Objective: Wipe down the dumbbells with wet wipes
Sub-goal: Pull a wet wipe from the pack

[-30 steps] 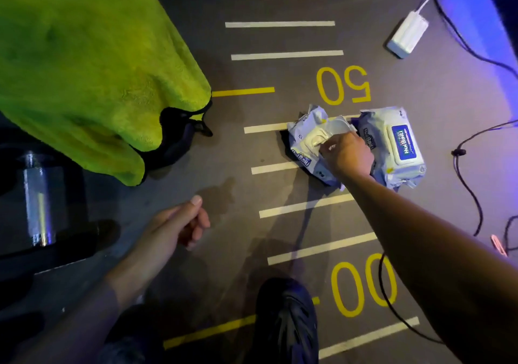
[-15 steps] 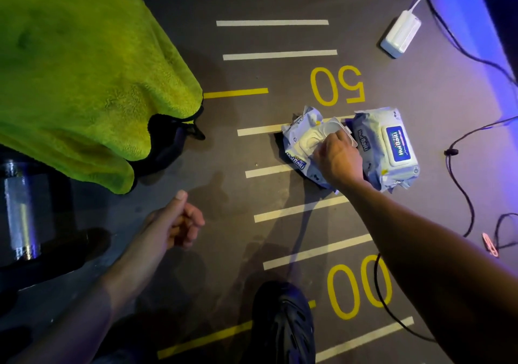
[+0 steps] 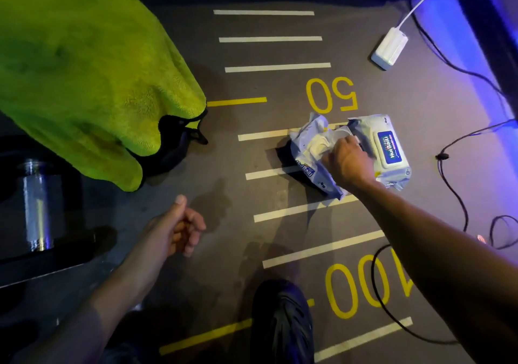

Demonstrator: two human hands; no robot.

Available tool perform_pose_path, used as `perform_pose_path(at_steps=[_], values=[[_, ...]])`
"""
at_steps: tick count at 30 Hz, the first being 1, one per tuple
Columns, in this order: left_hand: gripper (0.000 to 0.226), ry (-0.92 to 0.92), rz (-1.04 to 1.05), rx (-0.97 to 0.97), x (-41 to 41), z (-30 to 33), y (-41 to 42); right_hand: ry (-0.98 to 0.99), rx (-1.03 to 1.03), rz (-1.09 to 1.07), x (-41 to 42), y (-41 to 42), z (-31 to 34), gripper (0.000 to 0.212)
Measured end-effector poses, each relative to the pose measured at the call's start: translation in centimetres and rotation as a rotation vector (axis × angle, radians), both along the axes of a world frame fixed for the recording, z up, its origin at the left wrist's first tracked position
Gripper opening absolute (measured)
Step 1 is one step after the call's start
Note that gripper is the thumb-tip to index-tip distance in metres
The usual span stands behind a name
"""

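Dumbbell [image 3: 36, 206]: floor, far left, beside green towel [image 3: 84, 69]; unwiped, by appearance. Right hand [image 3: 347, 164] pinching at opened wipe pack [image 3: 311, 150]; no wipe drawn yet. Left hand [image 3: 176, 226] loosely curled, empty. Wiping all remains.

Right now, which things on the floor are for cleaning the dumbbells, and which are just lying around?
For the job:
opened wet wipes pack, under the right hand
closed wet wipes pack
dumbbell

Just lying about:
green towel
white power adapter
black cables

Dim scene, blue glow upper right, wide-angle distortion.
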State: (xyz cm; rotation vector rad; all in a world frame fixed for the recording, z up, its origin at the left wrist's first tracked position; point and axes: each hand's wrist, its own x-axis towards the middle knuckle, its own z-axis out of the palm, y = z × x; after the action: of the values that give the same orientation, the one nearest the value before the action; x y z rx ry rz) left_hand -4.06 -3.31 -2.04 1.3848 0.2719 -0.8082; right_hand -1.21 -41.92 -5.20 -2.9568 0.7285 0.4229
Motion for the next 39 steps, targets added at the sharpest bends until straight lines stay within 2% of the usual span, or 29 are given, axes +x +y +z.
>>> perform_pose_path(at_steps=[2, 4, 8, 12, 15, 20, 26, 31, 33, 37, 39], values=[[0.078, -0.004, -0.018, -0.002, -0.3, 0.4, -0.1, 0.035, -0.025, 0.042, -0.4, 0.2, 0.2, 0.031], [0.072, -0.003, -0.018, -0.004, -0.5, 0.6, -0.1, -0.023, 0.029, -0.019, -0.4, 0.2, 0.2, 0.032], [0.078, -0.005, 0.001, -0.004, -0.7, 1.0, -0.2, -0.124, -0.03, -0.063, -1.3, 0.3, 1.0, 0.035], [0.087, 0.002, 0.01, -0.005, -1.0, 1.4, -0.5, -0.188, 0.007, -0.117, -2.4, -0.1, 1.3, 0.04], [0.075, 0.029, 0.032, 0.004, -1.1, 1.5, -0.4, -0.245, 0.056, -0.05, -2.4, 0.1, 1.3, 0.033], [0.072, 0.035, 0.011, 0.01, -1.1, 1.2, -0.4, -0.3, 0.127, -0.176, -2.4, -0.1, 1.7, 0.031], [0.07, 0.019, 0.027, -0.008, -1.4, 1.0, -0.4, -0.281, 0.104, -0.197, -2.4, -0.4, 1.8, 0.032], [0.088, -0.015, 0.005, -0.005, -1.4, 1.0, -0.7, -0.285, 0.077, -0.152, -1.8, 0.2, 2.1, 0.033], [0.088, -0.015, 0.006, -0.018, -1.3, 1.0, -0.8, -0.298, 0.101, -0.176, -1.9, 0.3, 1.8, 0.033], [0.069, 0.013, 0.022, -0.01, -1.4, 1.0, -0.9, -0.319, 0.176, -0.243, -1.9, 0.2, 1.9, 0.037], [0.078, 0.012, 0.016, -0.013, -1.4, 0.7, -0.9, -0.364, 0.257, -0.267, -1.7, 0.5, 2.4, 0.036]])
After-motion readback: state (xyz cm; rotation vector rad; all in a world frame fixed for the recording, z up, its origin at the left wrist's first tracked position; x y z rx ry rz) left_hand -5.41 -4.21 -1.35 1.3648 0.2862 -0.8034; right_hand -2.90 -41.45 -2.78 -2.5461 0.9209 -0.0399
